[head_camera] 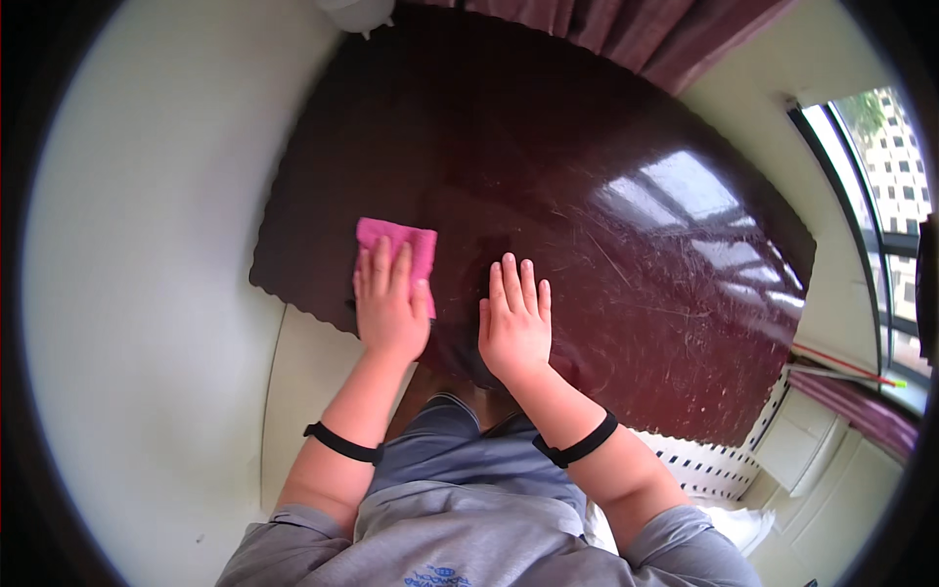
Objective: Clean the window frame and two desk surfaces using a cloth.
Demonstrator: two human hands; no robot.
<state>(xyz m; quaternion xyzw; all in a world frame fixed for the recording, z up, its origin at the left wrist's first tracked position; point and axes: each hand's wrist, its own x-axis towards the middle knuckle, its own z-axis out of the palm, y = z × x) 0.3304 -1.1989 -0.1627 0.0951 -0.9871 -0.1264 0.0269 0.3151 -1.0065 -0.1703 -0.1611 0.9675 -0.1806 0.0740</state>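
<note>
My left hand (387, 308) holds a folded pink cloth (418, 246) flat against the dark red-brown tabletop (477, 147), with the fingers stretched over it. Part of the cloth is hidden under the palm and fingers. To the right, my right hand (517, 319) is spread palm down over the table near its front edge, holding nothing. Whether that palm touches the surface I cannot tell. The tabletop is glossy, has a wavy edge and shows many scratches on its right half.
A pale wall (147, 257) runs along the left side. A white footed object (359, 13) stands at the far left corner. Mauve curtains (623, 33) hang behind the table. On the right are a window (891, 183) and a white perforated panel (708, 462) below the table edge.
</note>
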